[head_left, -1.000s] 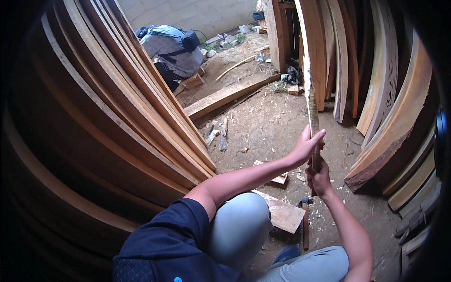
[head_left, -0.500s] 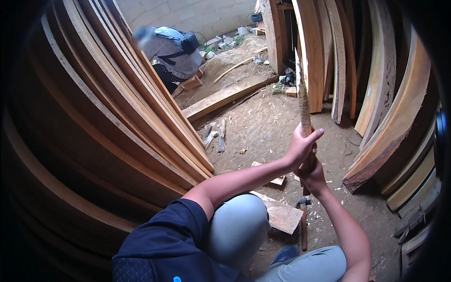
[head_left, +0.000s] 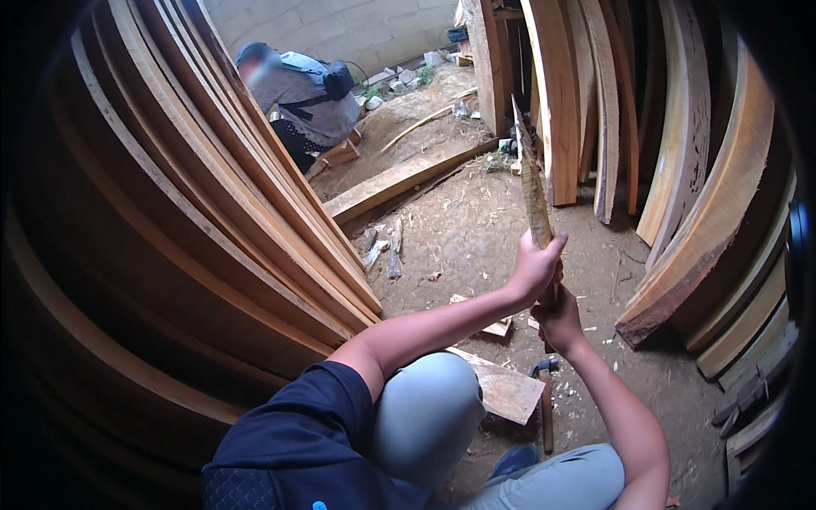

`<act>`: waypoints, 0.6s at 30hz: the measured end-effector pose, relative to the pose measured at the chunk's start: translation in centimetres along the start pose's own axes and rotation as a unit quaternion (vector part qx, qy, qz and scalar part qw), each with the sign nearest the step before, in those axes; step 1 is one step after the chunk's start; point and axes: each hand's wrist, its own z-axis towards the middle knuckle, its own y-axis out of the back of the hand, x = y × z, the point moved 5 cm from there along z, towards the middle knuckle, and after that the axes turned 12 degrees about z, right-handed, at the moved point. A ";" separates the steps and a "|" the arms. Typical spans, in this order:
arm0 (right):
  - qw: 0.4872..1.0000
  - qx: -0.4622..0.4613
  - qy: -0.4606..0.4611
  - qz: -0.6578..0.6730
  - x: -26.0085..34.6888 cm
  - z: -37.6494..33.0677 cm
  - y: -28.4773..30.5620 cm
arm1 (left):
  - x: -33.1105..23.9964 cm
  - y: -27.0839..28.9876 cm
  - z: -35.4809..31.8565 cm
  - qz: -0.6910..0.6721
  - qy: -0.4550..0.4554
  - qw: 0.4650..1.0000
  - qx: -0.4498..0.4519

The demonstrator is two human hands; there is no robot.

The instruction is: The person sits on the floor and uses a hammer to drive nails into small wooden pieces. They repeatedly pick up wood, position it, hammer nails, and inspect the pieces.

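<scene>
Head view, mottled tapering strip (head_left: 535, 195), left hand (head_left: 535, 267) and right hand (head_left: 561, 323) fingers clamped around it, rough wooden planks (head_left: 721, 208)

Both of the person's hands are closed in a firm grip, one above the other and close together; contact between them cannot be confirmed. The left hand (head_left: 534, 268) is uppermost, fingers curled, thumb angled up and to the right. The left forearm (head_left: 450, 321) reaches across the front of the body, over the left knee (head_left: 433, 387), which is bent and raised. The right hand (head_left: 561, 323) sits lower, fingers wrapped. The right forearm (head_left: 625, 391) rises steeply, leaning inward, from a bent elbow. The right knee (head_left: 595, 476) is also bent.
</scene>
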 end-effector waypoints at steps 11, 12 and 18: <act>1.000 -0.003 0.010 0.006 -0.3 0.5 0.3 | 1.1 -0.2 0.8 -0.045 -0.002 0.999 -0.013; 1.000 -0.005 0.010 0.007 -0.2 0.4 0.5 | 0.9 -0.4 0.7 -0.046 -0.001 0.999 -0.010; 1.000 0.005 -0.013 0.004 -0.6 0.3 0.2 | 1.0 0.1 0.4 -0.044 -0.005 0.999 -0.013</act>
